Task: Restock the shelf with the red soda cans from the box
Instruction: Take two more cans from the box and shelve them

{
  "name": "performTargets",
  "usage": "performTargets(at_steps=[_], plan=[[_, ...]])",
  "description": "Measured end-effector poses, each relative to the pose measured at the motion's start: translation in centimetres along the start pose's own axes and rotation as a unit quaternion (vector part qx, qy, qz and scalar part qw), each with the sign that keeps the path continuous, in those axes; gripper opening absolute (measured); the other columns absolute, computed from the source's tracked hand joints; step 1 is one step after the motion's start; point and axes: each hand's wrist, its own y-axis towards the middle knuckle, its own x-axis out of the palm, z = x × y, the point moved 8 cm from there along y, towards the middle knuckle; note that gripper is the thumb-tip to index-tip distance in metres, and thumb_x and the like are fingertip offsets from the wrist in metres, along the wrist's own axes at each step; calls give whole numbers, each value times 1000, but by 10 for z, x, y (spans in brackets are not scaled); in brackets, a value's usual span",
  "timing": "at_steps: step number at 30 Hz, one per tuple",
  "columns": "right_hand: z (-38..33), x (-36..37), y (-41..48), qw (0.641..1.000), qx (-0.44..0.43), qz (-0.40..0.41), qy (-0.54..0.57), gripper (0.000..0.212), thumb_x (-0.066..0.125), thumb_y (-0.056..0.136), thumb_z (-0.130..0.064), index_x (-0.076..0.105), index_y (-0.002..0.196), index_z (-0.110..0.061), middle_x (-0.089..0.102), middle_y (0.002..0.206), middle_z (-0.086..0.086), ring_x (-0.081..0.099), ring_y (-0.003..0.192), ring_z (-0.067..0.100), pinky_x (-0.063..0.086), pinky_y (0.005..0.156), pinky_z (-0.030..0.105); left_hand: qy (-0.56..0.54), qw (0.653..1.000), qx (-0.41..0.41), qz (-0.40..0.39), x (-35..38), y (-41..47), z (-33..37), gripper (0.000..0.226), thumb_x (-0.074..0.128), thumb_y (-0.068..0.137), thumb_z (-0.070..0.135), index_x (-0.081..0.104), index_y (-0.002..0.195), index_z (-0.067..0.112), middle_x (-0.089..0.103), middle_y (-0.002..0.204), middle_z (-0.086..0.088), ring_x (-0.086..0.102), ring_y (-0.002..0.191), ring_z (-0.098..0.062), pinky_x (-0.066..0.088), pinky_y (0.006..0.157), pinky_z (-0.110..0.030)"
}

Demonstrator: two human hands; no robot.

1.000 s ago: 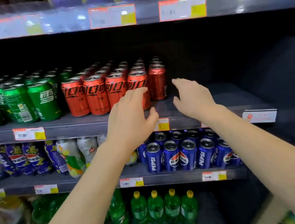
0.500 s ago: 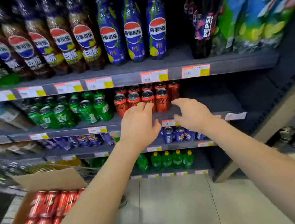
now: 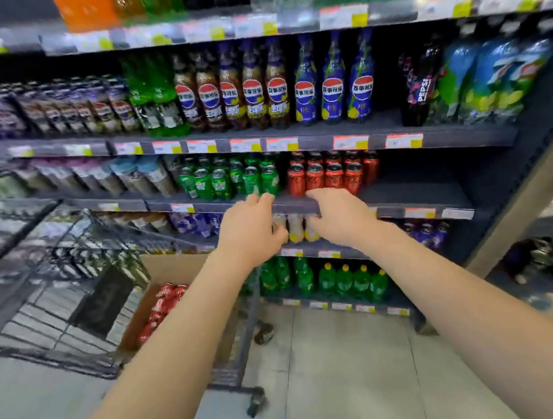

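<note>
Head cam: both hands empty, fingers loose, left hand (image 3: 253, 227) and right hand (image 3: 339, 216) hang by the shelf (image 3: 414, 195) edge. Red cans (image 3: 331, 173) fill the left part, more wait in the box (image 3: 160, 307). I'd reach down, grab 2 upright, then fill the bare right side.
</note>
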Motion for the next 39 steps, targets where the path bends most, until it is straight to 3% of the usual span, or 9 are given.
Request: performTargets(at_steps=[5,9,11,13,16,19,24,28,39], plan=[[-77,28,-41,998,-50,-41,9,37,60,93,-28,60,129,-17,70,114,8,68,98,31,58,77,45,10,997,-69,-28,-19,-94,-54,53,57,95,48,51,139,19,60,123,-9,63,108,-33,52,84,-42],[-141,52,-54,994,-85,-73,4,57,58,98,-30,43,152,-17,66,124,7,67,90,24,57,67,36,22,991,-126,-47,-34,-151,-110,54,56,94,46,48,140,20,59,126,-9,63,108,-34,54,86,-44],[-172,65,-53,992,-101,-79,7,60,58,99,-31,39,154,-17,60,139,5,66,101,23,58,75,37,20,987,-156,-45,-41,-172,-141,56,54,95,47,47,143,20,59,127,-8,63,109,-32,55,88,-45],[-201,80,-48,990,-111,-85,15,60,57,98,-31,40,154,-18,61,140,5,66,106,24,59,84,41,16,983,-178,-46,-44,-188,-173,58,53,95,50,45,145,21,59,126,-7,63,108,-30,56,87,-44],[-243,108,-32,987,-119,-107,20,58,58,97,-29,44,152,-17,60,140,5,64,113,26,57,84,41,20,977,-206,-46,-43,-207,-226,59,52,95,53,46,144,20,60,123,-6,64,102,-28,57,85,-44],[-284,138,-7,986,-120,-116,26,60,58,96,-31,43,153,-17,54,149,5,54,131,28,53,98,43,18,972,-230,-53,-36,-217,-287,57,51,95,53,47,142,20,59,127,-7,63,105,-28,57,86,-45],[-341,214,40,981,-93,-168,25,58,57,92,-36,50,148,-22,61,140,4,63,117,26,57,90,40,12,962,-255,-95,-7,-226,-392,55,51,96,51,48,141,19,58,127,-7,63,110,-29,56,89,-45],[-374,266,81,979,-62,-193,10,65,59,95,-34,39,155,-18,48,154,5,53,134,26,48,101,35,0,958,-259,-124,24,-223,-459,47,51,98,45,49,137,19,58,129,-8,63,109,-30,57,84,-43],[-368,359,182,971,39,-235,21,62,61,95,-31,43,152,-16,51,151,7,53,133,28,49,105,38,-48,953,-224,-198,126,-137,-547,53,53,95,48,49,139,19,58,131,-9,60,118,-33,53,95,-46]])
